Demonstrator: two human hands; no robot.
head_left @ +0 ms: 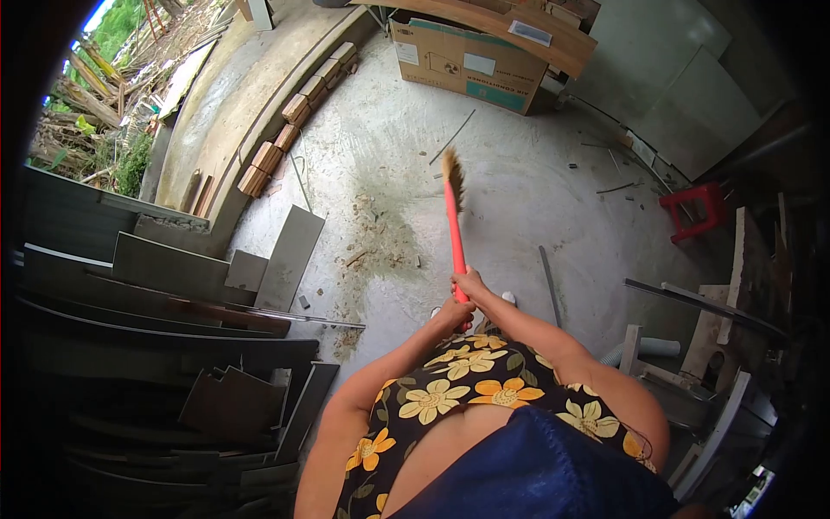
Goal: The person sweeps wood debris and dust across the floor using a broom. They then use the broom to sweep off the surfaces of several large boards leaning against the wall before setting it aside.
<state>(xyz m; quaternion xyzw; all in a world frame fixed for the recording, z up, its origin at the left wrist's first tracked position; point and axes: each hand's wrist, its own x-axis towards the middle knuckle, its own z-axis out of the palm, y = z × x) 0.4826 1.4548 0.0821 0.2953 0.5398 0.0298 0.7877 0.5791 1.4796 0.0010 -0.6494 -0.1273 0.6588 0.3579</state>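
A broom with a red handle and tan bristles points away from my body, its brush end on or just above the concrete floor. My left hand is closed round the handle near its lower end. Just above it, my right hand wraps round the same handle. Left of the bristles lies a patch of dirt and small debris, trailing down toward my feet. A thin dark strip rests on the floor beyond the brush.
An air conditioner carton with boards on top stands ahead. Stacked wood blocks line the raised edge at left. Panels lean at left. A red stool and a long dark bar are at right.
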